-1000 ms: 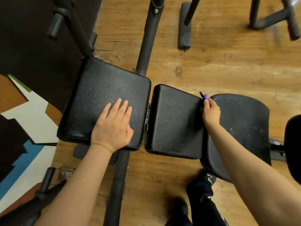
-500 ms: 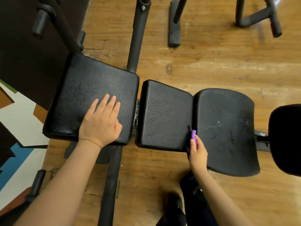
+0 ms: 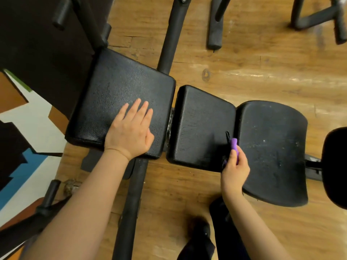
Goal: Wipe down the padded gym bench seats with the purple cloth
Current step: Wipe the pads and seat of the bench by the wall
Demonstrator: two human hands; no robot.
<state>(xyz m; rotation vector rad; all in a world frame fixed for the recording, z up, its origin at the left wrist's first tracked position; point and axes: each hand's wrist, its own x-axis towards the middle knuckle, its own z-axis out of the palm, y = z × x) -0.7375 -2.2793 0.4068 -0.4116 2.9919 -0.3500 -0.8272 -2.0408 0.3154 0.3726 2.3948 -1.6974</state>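
The small purple cloth (image 3: 234, 147) looks soft and light, bunched into a tight roll, so a firm pinch round its middle should suit it. It is bright violet, and only a short end shows above the right hand (image 3: 234, 169), which curls round it at the seam between the middle black padded seat (image 3: 201, 126) and the dusty right black seat (image 3: 272, 147). The left hand (image 3: 131, 134) lies flat, fingers straight, on the left black textured pad (image 3: 116, 94).
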